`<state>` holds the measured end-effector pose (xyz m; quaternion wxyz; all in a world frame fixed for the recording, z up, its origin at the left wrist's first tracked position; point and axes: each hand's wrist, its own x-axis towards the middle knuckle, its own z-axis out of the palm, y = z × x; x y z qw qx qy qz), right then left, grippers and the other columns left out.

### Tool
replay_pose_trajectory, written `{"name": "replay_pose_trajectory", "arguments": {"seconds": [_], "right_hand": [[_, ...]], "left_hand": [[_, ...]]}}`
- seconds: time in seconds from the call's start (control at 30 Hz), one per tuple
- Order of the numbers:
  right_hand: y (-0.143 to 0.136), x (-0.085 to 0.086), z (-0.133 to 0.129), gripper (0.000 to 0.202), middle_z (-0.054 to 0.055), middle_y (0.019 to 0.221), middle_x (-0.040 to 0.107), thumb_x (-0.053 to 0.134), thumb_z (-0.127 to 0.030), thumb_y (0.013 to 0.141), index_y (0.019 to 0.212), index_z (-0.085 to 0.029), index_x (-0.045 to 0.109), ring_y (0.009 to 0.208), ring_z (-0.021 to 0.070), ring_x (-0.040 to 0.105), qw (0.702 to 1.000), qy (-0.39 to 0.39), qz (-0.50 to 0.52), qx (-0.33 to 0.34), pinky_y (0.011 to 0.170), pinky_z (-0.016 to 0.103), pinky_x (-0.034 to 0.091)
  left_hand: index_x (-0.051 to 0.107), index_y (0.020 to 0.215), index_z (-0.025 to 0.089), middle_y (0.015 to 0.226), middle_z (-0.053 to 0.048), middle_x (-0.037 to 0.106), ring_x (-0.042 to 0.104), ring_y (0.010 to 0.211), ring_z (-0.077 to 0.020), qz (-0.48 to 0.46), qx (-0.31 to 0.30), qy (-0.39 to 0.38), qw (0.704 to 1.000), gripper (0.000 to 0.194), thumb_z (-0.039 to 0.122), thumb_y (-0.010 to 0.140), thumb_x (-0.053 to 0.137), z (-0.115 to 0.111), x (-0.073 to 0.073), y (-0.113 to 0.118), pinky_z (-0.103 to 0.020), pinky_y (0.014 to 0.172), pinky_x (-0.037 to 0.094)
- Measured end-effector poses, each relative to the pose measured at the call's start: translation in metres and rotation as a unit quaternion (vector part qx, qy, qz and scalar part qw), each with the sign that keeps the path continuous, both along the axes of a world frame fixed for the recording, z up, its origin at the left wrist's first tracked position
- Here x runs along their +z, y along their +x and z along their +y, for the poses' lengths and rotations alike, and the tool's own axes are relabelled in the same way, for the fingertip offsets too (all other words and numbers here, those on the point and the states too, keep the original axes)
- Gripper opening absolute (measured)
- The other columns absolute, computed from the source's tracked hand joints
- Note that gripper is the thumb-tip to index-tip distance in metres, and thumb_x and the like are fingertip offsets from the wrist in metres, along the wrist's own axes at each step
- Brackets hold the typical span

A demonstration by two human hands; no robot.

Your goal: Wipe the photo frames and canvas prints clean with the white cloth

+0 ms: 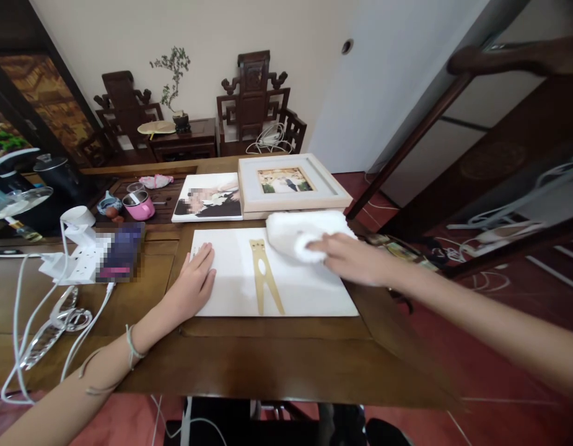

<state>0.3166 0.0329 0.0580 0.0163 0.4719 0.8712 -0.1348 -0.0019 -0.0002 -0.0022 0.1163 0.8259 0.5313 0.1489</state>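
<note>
Left hand (pixel 196 277) lies flat on a white board (pixel 230 279) at its left edge, seemingly steadying it; right hand (pixel 354 257) pinches a blurred white wad (pixel 305 246) toward its far-right corner

Brown flat wooden bench (pixel 277 359): glossy. On the bench: white rectangular board (pixel 228 272), smooth; white bundled cloth (pixel 286 232), rough pile; silver claw-shaped clip (pixel 61 319), glossy.

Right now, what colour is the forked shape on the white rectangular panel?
The forked shape is golden tan; head view.
</note>
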Motion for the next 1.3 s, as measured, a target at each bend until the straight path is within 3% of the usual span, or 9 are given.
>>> {"name": "replay_pose_trajectory", "arguments": {"seconds": [0.1, 0.2, 0.3, 0.47, 0.63, 0.77, 1.03, 1.13, 1.3], "right_hand": [[0.008, -0.014, -0.054, 0.045, 0.006, 0.148, 0.043, 0.037, 0.001, 0.068, 0.091, -0.019, 0.07, 0.142, 0.0258, 0.023, 0.998, 0.037, 0.031, 0.037, 0.116, 0.052, 0.02], [0.011, -0.017, -0.101, 0.045, -0.003, 0.151, 0.037, 0.036, 0.001, 0.07, 0.083, -0.025, 0.07, 0.143, 0.0219, 0.018, 0.996, 0.029, 0.053, 0.071, 0.118, 0.05, 0.019], [0.015, -0.012, -0.118, 0.046, -0.005, 0.15, 0.036, 0.036, 0.0, 0.071, 0.087, -0.027, 0.071, 0.143, 0.0218, 0.019, 0.995, -0.013, 0.054, 0.081, 0.117, 0.05, 0.022], [0.007, -0.01, -0.069, 0.05, 0.004, 0.154, 0.032, 0.036, 0.002, 0.069, 0.101, -0.019, 0.068, 0.143, 0.0244, 0.013, 0.997, -0.027, 0.046, 0.053, 0.117, 0.053, 0.018], [-0.04, -0.017, -0.01, 0.056, 0.016, 0.149, 0.039, 0.036, 0.002, 0.073, 0.122, -0.011, 0.058, 0.143, 0.0342, 0.012, 0.999, 0.008, 0.031, -0.018, 0.107, 0.069, 0.021], [-0.078, -0.018, -0.022, 0.055, 0.016, 0.155, 0.027, 0.04, 0.0, 0.074, 0.124, -0.012, 0.06, 0.142, 0.0422, 0.009, 0.997, 0.043, 0.041, -0.039, 0.103, 0.075, 0.017], [-0.081, -0.014, -0.105, 0.044, 0.007, 0.158, 0.018, 0.05, -0.004, 0.068, 0.103, -0.017, 0.073, 0.142, 0.0394, -0.003, 0.984, -0.047, 0.039, 0.166, 0.109, 0.07, 0.0], [-0.073, -0.013, -0.089, 0.05, 0.006, 0.156, 0.024, 0.046, 0.0, 0.066, 0.106, -0.018, 0.071, 0.144, 0.0341, 0.004, 0.981, -0.029, 0.047, 0.185, 0.112, 0.066, 0.005], [-0.083, -0.012, -0.022, 0.06, 0.01, 0.154, 0.029, 0.041, 0.004, 0.068, 0.121, -0.015, 0.063, 0.144, 0.034, 0.009, 0.993, 0.017, 0.055, 0.101, 0.109, 0.068, 0.015]], "left_hand": [[0.034, 0.143, 0.013, 0.153, -0.018, 0.032, 0.021, 0.145, -0.0277, -0.006, -0.001, 0.007, 1.0, 0.048, 0.026, 0.097, 0.029, 0.0, 0.0, 0.0, -0.056, 0.115, 0.02], [0.034, 0.144, 0.014, 0.153, -0.018, 0.031, 0.021, 0.145, -0.0274, -0.004, -0.003, 0.009, 1.0, 0.048, 0.027, 0.098, 0.029, -0.001, 0.0, 0.0, -0.055, 0.115, 0.02], [0.033, 0.144, 0.014, 0.153, -0.017, 0.031, 0.022, 0.145, -0.0275, -0.001, -0.006, 0.014, 1.0, 0.048, 0.026, 0.098, 0.029, -0.001, 0.0, 0.001, -0.055, 0.115, 0.02], [0.034, 0.143, 0.015, 0.153, -0.017, 0.031, 0.021, 0.145, -0.0271, 0.002, -0.007, 0.012, 1.0, 0.047, 0.027, 0.098, 0.028, -0.001, 0.001, 0.001, -0.055, 0.115, 0.019], [0.033, 0.144, 0.013, 0.154, -0.017, 0.029, 0.019, 0.145, -0.0264, 0.012, -0.004, -0.002, 1.0, 0.048, 0.025, 0.098, 0.024, -0.001, 0.003, 0.001, -0.055, 0.116, 0.019], [0.033, 0.143, 0.012, 0.154, -0.018, 0.03, 0.02, 0.145, -0.027, 0.018, -0.001, 0.001, 1.0, 0.048, 0.025, 0.098, 0.024, 0.0, 0.002, 0.002, -0.055, 0.115, 0.019], [0.033, 0.144, 0.013, 0.153, -0.017, 0.031, 0.021, 0.145, -0.0273, 0.022, -0.007, 0.009, 1.0, 0.048, 0.023, 0.098, 0.026, 0.0, 0.001, 0.0, -0.055, 0.115, 0.021], [0.032, 0.144, 0.012, 0.154, -0.018, 0.03, 0.021, 0.145, -0.0277, 0.029, -0.011, 0.011, 0.999, 0.049, 0.022, 0.097, 0.025, 0.0, 0.001, 0.0, -0.056, 0.114, 0.022], [0.033, 0.143, 0.01, 0.153, -0.019, 0.03, 0.02, 0.145, -0.0278, 0.035, -0.005, 0.008, 0.999, 0.049, 0.022, 0.097, 0.024, 0.0, 0.001, 0.001, -0.056, 0.115, 0.02]]}}
